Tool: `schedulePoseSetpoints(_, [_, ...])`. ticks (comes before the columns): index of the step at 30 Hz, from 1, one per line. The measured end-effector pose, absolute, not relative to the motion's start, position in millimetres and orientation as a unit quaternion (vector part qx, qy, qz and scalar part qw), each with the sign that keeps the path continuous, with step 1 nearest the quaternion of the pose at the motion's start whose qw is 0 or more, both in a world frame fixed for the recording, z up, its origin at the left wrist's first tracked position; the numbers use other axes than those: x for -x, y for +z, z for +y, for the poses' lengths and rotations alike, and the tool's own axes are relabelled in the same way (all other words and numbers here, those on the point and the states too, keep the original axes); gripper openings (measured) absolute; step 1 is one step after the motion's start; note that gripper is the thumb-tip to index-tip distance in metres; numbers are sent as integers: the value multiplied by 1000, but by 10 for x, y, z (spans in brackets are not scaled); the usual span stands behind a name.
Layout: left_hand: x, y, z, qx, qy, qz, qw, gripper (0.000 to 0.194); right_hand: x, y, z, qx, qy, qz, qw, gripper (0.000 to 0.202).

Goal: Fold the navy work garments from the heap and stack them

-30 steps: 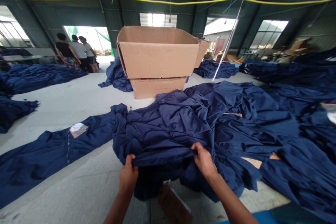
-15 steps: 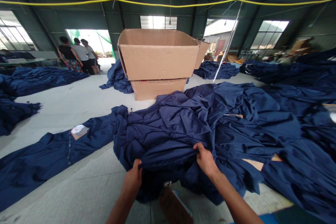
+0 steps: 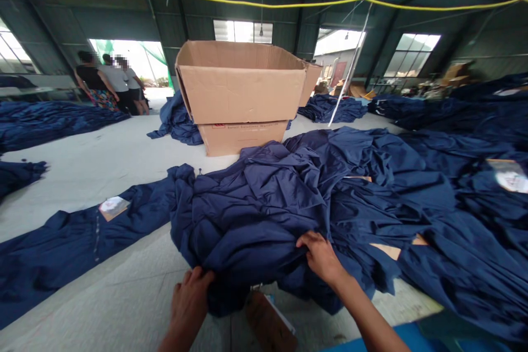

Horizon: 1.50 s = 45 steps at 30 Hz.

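A bunched navy garment lies across the near edge of the pale table, its front part hanging in folds. At its lower left edge, my left hand is closed on the cloth, with the fingertips partly hidden against the dark fabric. My right hand pinches the cloth at the front right, thumb and fingers together. A brown tag hangs below the garment between my hands. Another navy piece with a row of snaps and a paper tag stretches out to the left.
Stacked cardboard boxes stand behind the garment. More navy cloth covers the right side, with card tags among it. Navy piles lie at the far left. Three people stand in the background. A yellow cable runs overhead.
The view has shifted slightly to the right. My left hand has turned so that its back shows, and the garment's front edge between my hands has slackened into rounder folds.
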State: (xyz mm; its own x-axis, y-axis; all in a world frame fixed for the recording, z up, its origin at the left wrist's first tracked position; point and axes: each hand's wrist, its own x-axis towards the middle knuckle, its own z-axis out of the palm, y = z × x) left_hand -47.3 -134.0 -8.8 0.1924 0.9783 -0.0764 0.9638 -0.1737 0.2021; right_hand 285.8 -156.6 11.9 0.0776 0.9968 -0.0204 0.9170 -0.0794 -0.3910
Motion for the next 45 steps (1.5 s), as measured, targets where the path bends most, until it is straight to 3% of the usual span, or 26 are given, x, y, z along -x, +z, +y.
schedulePoseSetpoints(3, [254,284,-1376,-774,-9,629,74,54,-2594,425,-1560,712,168,-676,85,32])
schedulePoseSetpoints(6, [-62,409,-1299,-792,33,605,74,44,-2163,572,-1375,663,165,-720,122,40])
schedulePoseSetpoints(8, [-224,262,-1236,-786,37,613,78,40,-1903,458,-1215,654,163,-730,111,41])
schedulePoseSetpoints(12, [-272,-346,-1178,-759,17,644,94,68,-1725,-151,-1016,685,125,-715,70,54])
schedulePoseSetpoints(18, [-113,-757,-974,-805,72,584,75,63,-1869,-751,-918,688,74,-712,119,56])
schedulePoseSetpoints(23, [-127,-713,-770,-814,72,569,90,65,-1845,-758,-818,709,57,-692,125,55])
schedulePoseSetpoints(37, [-107,-718,-1223,-787,93,603,95,62,-1876,-567,-1067,675,90,-730,57,56])
schedulePoseSetpoints(45, [-7,-704,-1299,-790,64,596,127,63,-1967,-595,-1176,685,58,-724,62,53])
